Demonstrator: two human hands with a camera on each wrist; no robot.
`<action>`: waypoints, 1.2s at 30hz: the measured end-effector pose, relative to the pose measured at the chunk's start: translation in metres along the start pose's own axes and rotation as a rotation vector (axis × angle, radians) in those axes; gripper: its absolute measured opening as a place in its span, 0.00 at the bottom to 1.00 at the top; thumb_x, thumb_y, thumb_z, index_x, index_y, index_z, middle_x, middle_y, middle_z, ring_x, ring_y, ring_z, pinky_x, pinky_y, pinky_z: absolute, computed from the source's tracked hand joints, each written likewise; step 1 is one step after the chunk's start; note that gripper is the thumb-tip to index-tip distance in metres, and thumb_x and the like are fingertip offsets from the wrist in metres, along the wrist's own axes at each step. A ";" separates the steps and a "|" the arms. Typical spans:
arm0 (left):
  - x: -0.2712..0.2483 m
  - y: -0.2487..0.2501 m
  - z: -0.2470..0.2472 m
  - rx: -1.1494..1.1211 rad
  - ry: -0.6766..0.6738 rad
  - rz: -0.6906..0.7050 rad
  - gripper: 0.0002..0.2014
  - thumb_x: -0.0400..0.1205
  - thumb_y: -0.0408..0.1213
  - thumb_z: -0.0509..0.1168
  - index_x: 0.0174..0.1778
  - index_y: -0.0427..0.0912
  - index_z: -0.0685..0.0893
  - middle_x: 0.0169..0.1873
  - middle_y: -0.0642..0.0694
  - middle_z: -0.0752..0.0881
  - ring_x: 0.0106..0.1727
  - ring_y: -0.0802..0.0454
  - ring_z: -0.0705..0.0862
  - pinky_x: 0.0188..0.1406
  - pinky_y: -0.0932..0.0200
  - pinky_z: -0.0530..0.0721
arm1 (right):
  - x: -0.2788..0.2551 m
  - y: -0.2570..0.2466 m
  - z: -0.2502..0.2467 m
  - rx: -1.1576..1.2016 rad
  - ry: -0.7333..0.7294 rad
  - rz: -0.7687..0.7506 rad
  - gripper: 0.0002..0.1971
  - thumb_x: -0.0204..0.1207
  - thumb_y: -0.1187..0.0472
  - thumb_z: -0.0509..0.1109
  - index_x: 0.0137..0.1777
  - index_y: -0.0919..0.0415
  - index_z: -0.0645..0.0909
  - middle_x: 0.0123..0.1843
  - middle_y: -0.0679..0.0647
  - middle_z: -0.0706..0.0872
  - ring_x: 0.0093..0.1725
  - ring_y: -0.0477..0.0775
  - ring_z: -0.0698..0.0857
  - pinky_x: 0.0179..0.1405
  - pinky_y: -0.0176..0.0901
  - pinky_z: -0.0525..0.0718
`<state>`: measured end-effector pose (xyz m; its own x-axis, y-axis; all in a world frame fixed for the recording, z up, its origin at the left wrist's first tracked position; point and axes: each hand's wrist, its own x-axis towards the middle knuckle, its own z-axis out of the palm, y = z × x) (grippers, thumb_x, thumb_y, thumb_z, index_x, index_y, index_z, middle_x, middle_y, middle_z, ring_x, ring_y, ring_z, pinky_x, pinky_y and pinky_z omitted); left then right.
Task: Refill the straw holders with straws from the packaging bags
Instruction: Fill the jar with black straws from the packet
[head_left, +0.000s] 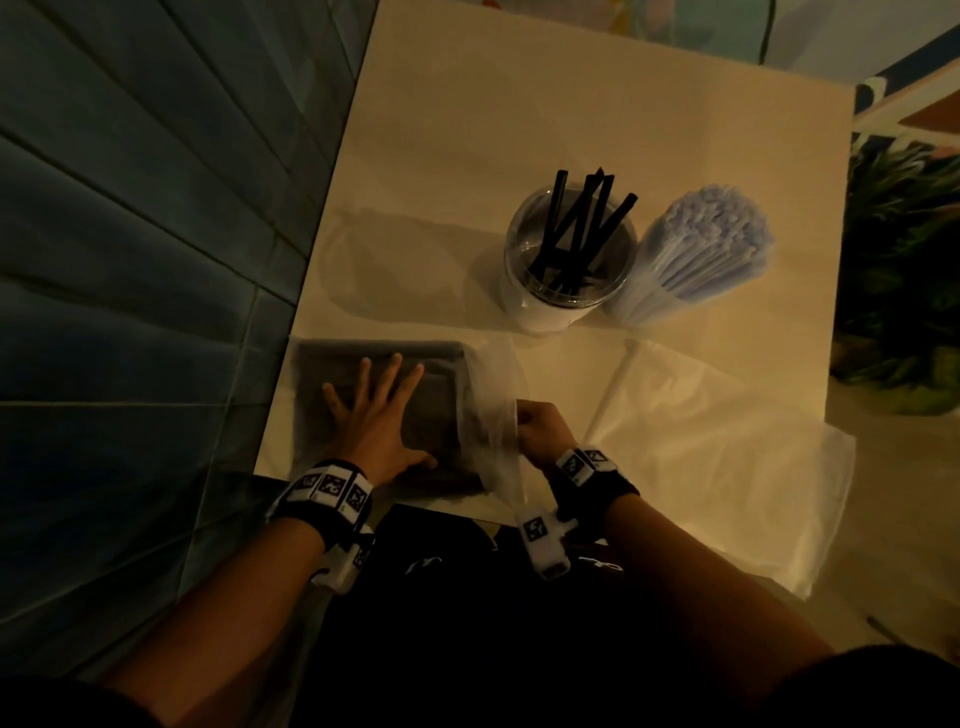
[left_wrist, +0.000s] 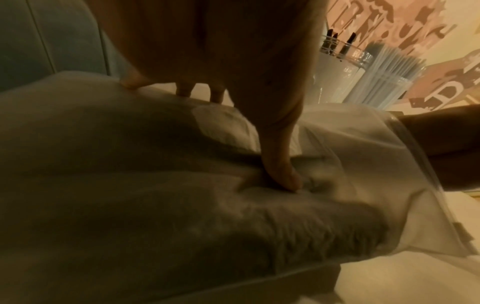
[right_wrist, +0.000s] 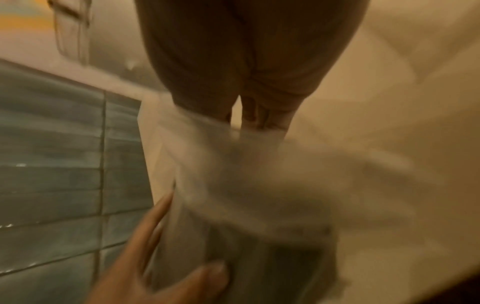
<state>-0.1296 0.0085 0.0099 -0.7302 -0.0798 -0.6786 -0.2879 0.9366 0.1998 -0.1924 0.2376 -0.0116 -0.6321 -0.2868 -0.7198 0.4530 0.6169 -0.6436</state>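
Pressing flat on a frosted packaging bag (head_left: 384, 415) of dark straws at the near left corner of the worktop (head_left: 467, 156), the person's left hand (head_left: 371, 415) lies with fingers spread and straight, pinning the pack down. The right hand (head_left: 540, 428) is closed on the bag's loose clear mouth (head_left: 498, 410) at its right end, pinching the film; the wrist view there is blurred, so which fingers hold it cannot be told.

The step in hand looks like opening the pack. To do it well, the left palm should keep the bundle from sliding while the right hand draws the mouth open evenly, so the straws do not spill across the worktop or off its near edge.

Two holders stand well apart from the bag, toward the far right and just beside each other: a clear cup holder (head_left: 569, 260) with about six black straws (head_left: 582, 223) leaning loosely in it, far from full, and a second holder (head_left: 696, 254) packed tight with pale wrapped straws. By that count the black one needs the refill.

A second bag (head_left: 727, 457), white and seemingly flat, lies on the worktop to the right of the hands, with one long pale straw (head_left: 608, 389) resting at its left edge. Blue-grey wall tiles (head_left: 130, 260) border the worktop on the left, and green foliage (head_left: 904, 260) shows beyond its right edge.
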 end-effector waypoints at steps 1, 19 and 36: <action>0.000 0.000 0.000 -0.005 0.000 0.001 0.63 0.63 0.67 0.76 0.84 0.63 0.37 0.84 0.56 0.31 0.85 0.41 0.30 0.74 0.16 0.37 | 0.001 0.002 -0.006 0.011 -0.004 0.012 0.08 0.74 0.67 0.76 0.52 0.62 0.90 0.40 0.57 0.91 0.32 0.44 0.85 0.41 0.47 0.89; 0.005 0.001 -0.002 -0.022 -0.008 0.001 0.64 0.63 0.68 0.76 0.84 0.63 0.38 0.84 0.56 0.31 0.85 0.41 0.30 0.73 0.16 0.38 | -0.005 0.002 -0.050 0.473 0.030 0.160 0.14 0.74 0.65 0.78 0.57 0.70 0.83 0.46 0.66 0.90 0.37 0.64 0.89 0.35 0.49 0.91; 0.009 0.005 -0.003 0.020 -0.012 -0.013 0.64 0.62 0.69 0.75 0.84 0.64 0.36 0.84 0.55 0.31 0.84 0.41 0.29 0.73 0.15 0.40 | -0.011 0.019 -0.011 0.546 -0.058 0.288 0.22 0.75 0.49 0.78 0.56 0.70 0.87 0.47 0.66 0.91 0.31 0.58 0.86 0.30 0.46 0.85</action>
<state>-0.1395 0.0113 0.0071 -0.7188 -0.0881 -0.6896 -0.2849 0.9421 0.1766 -0.1835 0.2603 -0.0135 -0.4080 -0.2137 -0.8876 0.8663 0.2162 -0.4503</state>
